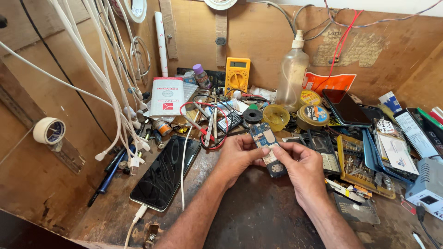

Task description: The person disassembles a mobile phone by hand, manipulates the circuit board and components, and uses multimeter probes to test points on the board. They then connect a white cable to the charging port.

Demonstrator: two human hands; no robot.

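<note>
Both hands, left (237, 157) and right (300, 166), fingers pinched together on a small blue circuit board (266, 147).

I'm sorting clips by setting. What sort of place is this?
Probably a phone repair bench: both hands hold a blue circuit board, a yellow multimeter stands at the back, and a black phone lies on the cluttered wooden worktop.

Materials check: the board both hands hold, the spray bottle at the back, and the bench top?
Board: looks like blue laminate circuit board, matte, with small metal parts. Spray bottle: cloudy translucent plastic with a white pump top. Bench top: probably wood, dark, worn and stained; walls show bare plywood grain.
</note>
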